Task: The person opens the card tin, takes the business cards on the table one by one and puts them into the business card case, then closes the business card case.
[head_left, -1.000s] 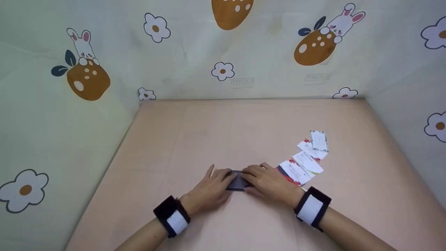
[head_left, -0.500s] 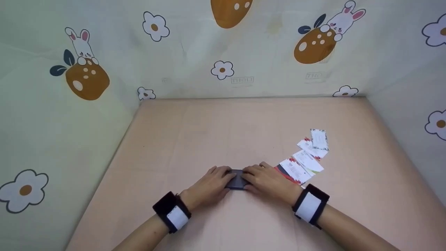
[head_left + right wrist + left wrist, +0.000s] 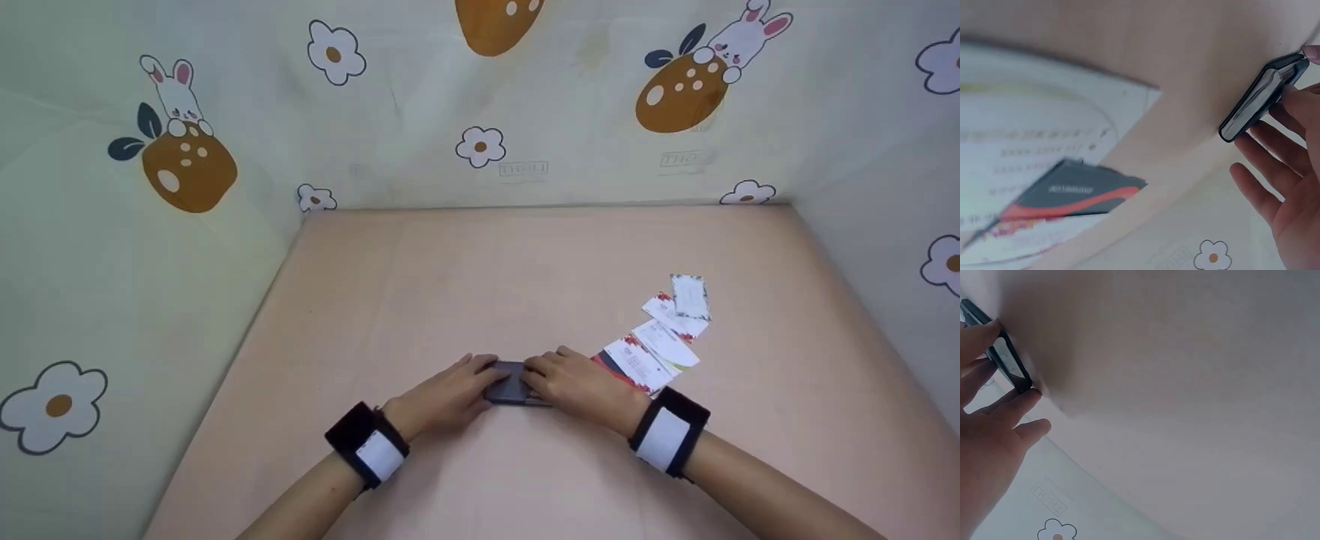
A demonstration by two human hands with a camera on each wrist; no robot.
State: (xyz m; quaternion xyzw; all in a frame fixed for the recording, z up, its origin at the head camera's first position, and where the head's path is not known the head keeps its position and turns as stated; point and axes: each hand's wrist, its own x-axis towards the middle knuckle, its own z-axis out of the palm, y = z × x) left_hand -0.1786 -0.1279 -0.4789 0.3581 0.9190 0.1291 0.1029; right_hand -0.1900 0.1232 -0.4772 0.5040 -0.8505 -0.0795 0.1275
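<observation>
A dark card holder (image 3: 511,383) lies flat on the table between the two hands. Its open end shows pale layers inside dark covers in the right wrist view. My left hand (image 3: 452,391) grips the holder's left end, thumb on the near side and fingers on the far side. At the opposite end my right hand (image 3: 581,386) holds it the same way, covering much of that half. In the left wrist view the holder (image 3: 1012,360) sits between thumb and fingers, with the little finger apart from it.
Several printed business cards (image 3: 639,364) lie in an overlapping diagonal row right of the hands. The farthest is a white card with a leafy border (image 3: 690,297). The pinkish table (image 3: 420,277) meets a patterned wall sheet (image 3: 405,135) at the back and sides.
The left little finger, raised a second ago, has come down beside the others. More of the holder's near edge shows by the right hand. Both hands stay at its ends.
</observation>
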